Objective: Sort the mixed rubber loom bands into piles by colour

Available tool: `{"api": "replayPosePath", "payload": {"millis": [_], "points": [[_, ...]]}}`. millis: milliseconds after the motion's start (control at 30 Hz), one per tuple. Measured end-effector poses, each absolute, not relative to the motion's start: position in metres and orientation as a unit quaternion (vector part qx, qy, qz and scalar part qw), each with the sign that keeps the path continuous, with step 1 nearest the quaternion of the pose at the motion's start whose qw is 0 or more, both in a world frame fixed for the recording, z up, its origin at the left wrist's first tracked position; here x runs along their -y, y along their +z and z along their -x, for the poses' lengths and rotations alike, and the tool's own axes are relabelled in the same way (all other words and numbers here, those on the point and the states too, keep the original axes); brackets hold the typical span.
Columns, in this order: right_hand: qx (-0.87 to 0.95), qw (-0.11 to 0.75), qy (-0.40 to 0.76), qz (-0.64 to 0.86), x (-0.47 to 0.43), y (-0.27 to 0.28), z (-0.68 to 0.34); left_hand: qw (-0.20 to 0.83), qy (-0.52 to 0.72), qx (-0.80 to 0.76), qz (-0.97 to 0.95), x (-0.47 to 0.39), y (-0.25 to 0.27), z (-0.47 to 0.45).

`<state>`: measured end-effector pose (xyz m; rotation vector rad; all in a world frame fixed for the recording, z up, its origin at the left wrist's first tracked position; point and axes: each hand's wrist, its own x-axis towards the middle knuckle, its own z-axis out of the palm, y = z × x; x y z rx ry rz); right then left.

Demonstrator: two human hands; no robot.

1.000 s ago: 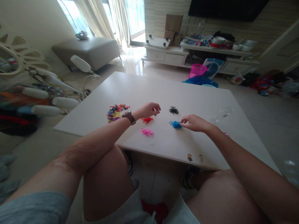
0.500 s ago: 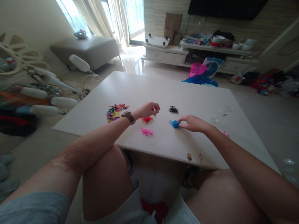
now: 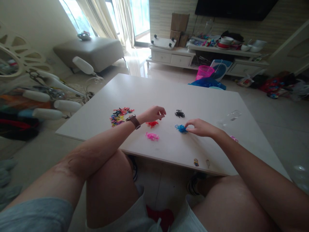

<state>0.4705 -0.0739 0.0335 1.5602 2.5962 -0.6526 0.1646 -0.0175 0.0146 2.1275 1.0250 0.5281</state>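
My right hand [image 3: 199,127] rests at the right side of a small pile of blue rubber bands [image 3: 180,128], its thumb and forefinger closed on the pile's edge. My left hand [image 3: 155,113], with a brown-strapped watch [image 3: 133,121] at the wrist, hovers over the table with fingers loosely curled and apart, nothing visible in them. Just below it lies a red pile of bands [image 3: 152,124], partly behind the wrist. Nearer to me is a pink pile [image 3: 152,136]. A black pile [image 3: 180,113] sits beyond the blue one. Left of the watch spreads a mixed multicoloured heap [image 3: 118,116].
On the white table [image 3: 145,93], a clear plastic container [image 3: 230,117] and a small pink item [image 3: 234,138] lie at the right. A yellow-and-blue cartoon figure piece [image 3: 196,162] and a small pale item [image 3: 208,163] are near the front edge. A pink basket [image 3: 204,72] stands behind.
Hardly anything differs. The view has shifted very slightly, and both hands keep their places, the right one still at the blue pile.
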Motion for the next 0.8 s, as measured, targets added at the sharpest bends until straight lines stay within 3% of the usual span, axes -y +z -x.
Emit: {"api": "replayPosePath", "payload": {"millis": [433, 800], "points": [[-0.838, 0.012, -0.216, -0.501, 0.073, 0.034, -0.471, 0.345, 0.203, -0.414, -0.817, 0.012, 0.021, -0.158], [-0.839, 0.018, -0.212, -0.501, 0.074, 0.036, -0.47, 0.278, 0.337, -0.675, -0.595, -0.013, 0.026, -0.039]]}}
